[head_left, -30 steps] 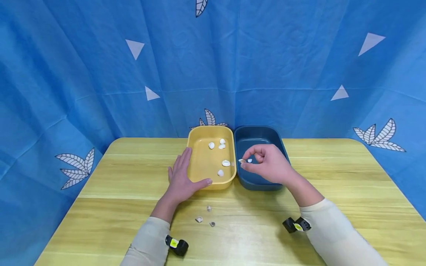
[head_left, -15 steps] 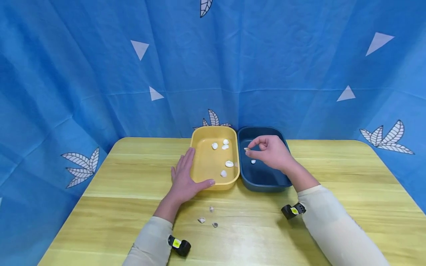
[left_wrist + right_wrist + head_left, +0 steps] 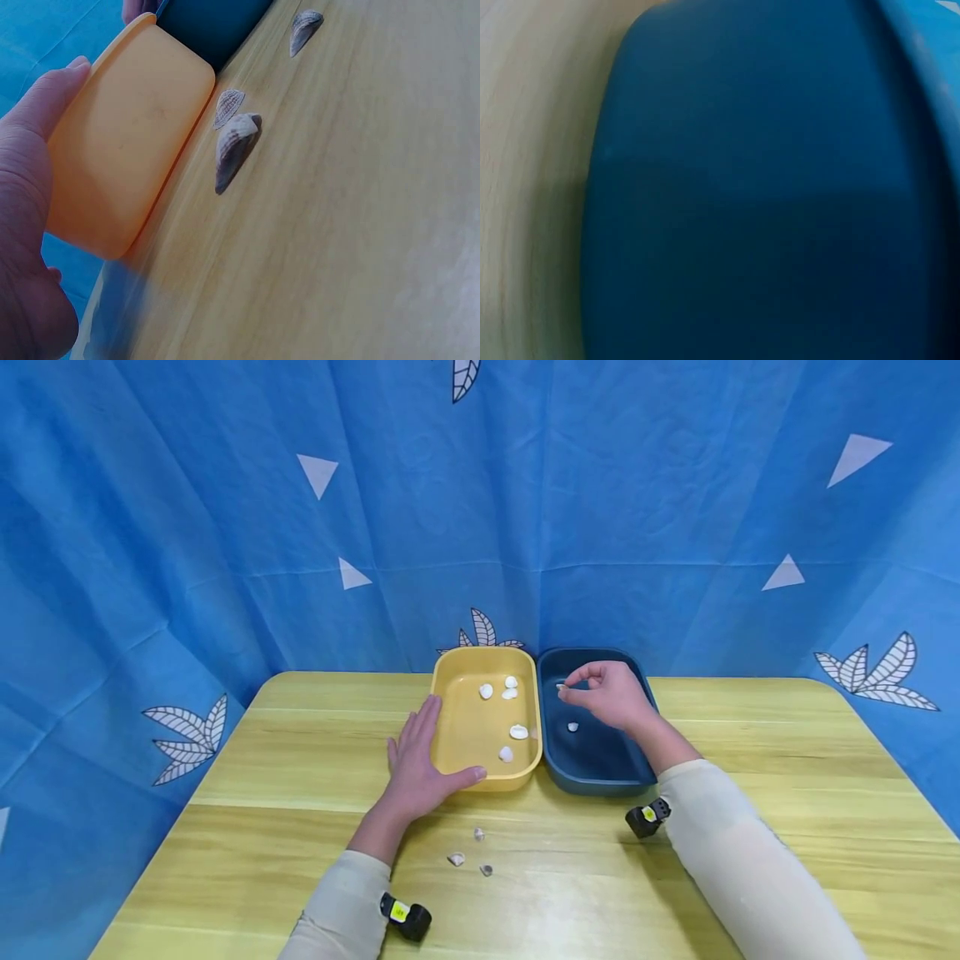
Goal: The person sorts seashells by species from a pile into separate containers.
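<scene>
Currently, the spread left hand (image 3: 417, 773) is touching the yellow box (image 3: 471, 728); beside it, the right hand (image 3: 611, 695) is pinching a shell (image 3: 560, 687).

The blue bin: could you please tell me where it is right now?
In the head view, the blue bin stands at the far edge of the table, just right of the yellow bin.

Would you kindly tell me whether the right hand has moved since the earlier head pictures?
Yes, the right hand has moved forward, toward the far rim of the blue tray.
</scene>
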The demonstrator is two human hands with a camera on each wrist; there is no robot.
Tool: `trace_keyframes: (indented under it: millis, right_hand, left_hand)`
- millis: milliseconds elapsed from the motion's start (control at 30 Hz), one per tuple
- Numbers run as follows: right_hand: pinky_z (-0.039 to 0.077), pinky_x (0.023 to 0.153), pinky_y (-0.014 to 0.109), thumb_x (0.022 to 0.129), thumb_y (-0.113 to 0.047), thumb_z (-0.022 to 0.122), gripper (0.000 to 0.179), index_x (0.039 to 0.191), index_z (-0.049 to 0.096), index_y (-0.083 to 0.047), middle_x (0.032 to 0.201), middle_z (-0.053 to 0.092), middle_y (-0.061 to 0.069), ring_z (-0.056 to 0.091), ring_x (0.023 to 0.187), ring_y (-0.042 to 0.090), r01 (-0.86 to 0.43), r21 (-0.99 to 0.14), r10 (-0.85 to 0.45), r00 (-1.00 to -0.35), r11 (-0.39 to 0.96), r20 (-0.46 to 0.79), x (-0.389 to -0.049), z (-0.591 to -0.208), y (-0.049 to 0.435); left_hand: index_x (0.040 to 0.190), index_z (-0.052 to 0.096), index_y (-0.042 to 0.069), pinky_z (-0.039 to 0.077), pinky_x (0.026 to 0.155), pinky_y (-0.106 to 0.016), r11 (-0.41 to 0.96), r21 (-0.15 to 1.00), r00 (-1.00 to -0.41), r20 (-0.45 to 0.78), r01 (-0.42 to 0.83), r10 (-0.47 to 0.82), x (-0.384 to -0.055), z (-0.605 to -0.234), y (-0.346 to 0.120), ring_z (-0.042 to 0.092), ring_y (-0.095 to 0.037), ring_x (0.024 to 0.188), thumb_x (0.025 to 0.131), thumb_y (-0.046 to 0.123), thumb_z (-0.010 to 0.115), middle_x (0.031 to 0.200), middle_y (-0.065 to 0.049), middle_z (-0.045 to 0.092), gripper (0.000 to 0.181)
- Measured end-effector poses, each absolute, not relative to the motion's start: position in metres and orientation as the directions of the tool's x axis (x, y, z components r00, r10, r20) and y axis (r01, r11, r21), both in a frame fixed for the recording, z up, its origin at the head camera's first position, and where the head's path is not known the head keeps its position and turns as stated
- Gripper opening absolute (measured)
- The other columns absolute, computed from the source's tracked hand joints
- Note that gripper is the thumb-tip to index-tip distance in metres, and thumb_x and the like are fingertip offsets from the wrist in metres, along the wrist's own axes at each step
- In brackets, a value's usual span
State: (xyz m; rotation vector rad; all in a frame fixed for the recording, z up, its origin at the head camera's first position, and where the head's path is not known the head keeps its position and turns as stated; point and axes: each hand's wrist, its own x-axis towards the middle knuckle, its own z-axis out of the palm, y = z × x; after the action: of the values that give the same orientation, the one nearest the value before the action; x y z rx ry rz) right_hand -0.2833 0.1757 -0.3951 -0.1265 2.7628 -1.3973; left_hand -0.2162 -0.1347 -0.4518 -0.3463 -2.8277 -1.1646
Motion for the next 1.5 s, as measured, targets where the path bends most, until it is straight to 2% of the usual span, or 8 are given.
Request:
trace_keyframes:
  millis: [400,767,1033,1133,1500]
  right_hand:
    - [0.034,0.056,0.033,0.088,-0.023,0.078,0.021,0.098,0.074,-0.005,0.062,0.045,0.003,0.046,0.063,0.026,-0.003,-0.790,-0.034,-0.999,0.613,-0.023,-0.293,-0.415,0.177]
    - [0.034,0.054,0.033,0.088,-0.022,0.078,0.022,0.100,0.072,-0.004,0.061,0.041,0.003,0.045,0.057,0.025,0.005,-0.775,-0.062,-0.997,0.632,-0.056,-0.296,-0.421,0.176]
    - [0.033,0.052,0.032,0.085,-0.018,0.080,0.021,0.099,0.072,-0.004,0.061,0.040,0.003,0.044,0.056,0.023,-0.002,-0.769,-0.076,-0.995,0.639,-0.060,-0.297,-0.423,0.175]
    - [0.033,0.052,0.032,0.085,-0.017,0.080,0.022,0.100,0.072,-0.003,0.060,0.041,0.003,0.044,0.055,0.023,-0.014,-0.766,-0.086,-0.995,0.643,-0.054,-0.298,-0.423,0.176]
    - [0.034,0.053,0.033,0.086,-0.020,0.080,0.023,0.102,0.073,-0.005,0.059,0.040,0.002,0.044,0.055,0.024,-0.028,-0.776,-0.078,-0.997,0.630,-0.027,-0.293,-0.414,0.172]
  left_hand:
    - [0.162,0.006,0.027,-0.006,0.111,-0.067,0.686,0.689,-0.972,0.143,0.232,0.186,-0.214,-0.452,-0.135,0.005,-0.034,0.150,0.071,0.069,0.077,0.166,0.010,0.004,0.123]
    - [0.162,0.006,0.028,-0.006,0.111,-0.067,0.684,0.687,-0.970,0.155,0.243,0.189,-0.214,-0.452,-0.135,0.005,-0.033,0.150,0.071,0.069,0.077,0.167,0.007,0.006,0.123]
    - [0.162,0.012,0.023,-0.006,0.111,-0.066,0.669,0.702,-0.970,0.165,0.243,0.179,-0.215,-0.454,-0.135,0.007,-0.031,0.150,0.070,0.068,0.078,0.166,0.010,0.007,0.122]
    - [0.162,0.013,0.022,-0.005,0.111,-0.067,0.669,0.701,-0.969,0.172,0.248,0.179,-0.216,-0.455,-0.135,0.008,-0.032,0.150,0.071,0.069,0.077,0.166,0.008,0.008,0.122]
    - [0.162,0.010,0.026,-0.006,0.111,-0.066,0.675,0.698,-0.971,0.157,0.237,0.179,-0.217,-0.454,-0.135,0.007,-0.031,0.150,0.070,0.070,0.077,0.166,0.010,0.007,0.122]
